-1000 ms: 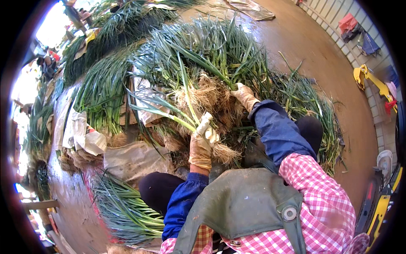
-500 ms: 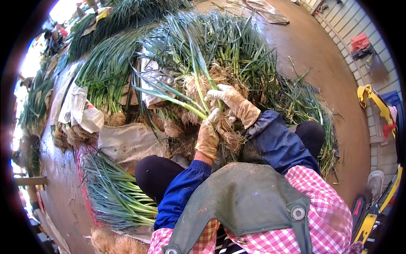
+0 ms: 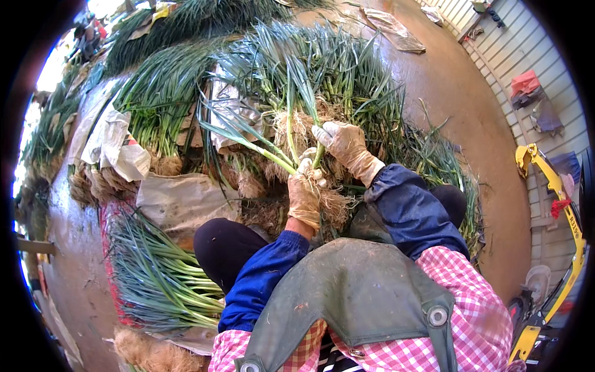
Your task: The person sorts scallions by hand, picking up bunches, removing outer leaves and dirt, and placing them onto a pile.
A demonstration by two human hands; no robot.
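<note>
My left hand [image 3: 304, 199], in a soiled pale glove, is closed round the lower ends of a few green onions [image 3: 276, 159]. Their white ends and a tangle of stringy roots [image 3: 334, 206] show beside its fingers, and the leaves fan up and to the left. My right hand [image 3: 350, 149], gloved too, pinches one stalk of this bunch just above the white ends. Right behind both hands lies a large heap of green onions [image 3: 347, 74], with straw-coloured roots toward me.
Trimmed-looking green onions [image 3: 167, 279] lie at lower left beside red netting [image 3: 111, 266]. A pale sack [image 3: 186, 201] is by my left knee. More bundles [image 3: 164, 102] stand at upper left. A yellow jointed arm [image 3: 561, 217] is at right, near the wall [image 3: 496, 43].
My right hand has drawn slightly up along the stalk, its fingers now closed more tightly on it. The left hand keeps its hold. The view has shifted a little.
</note>
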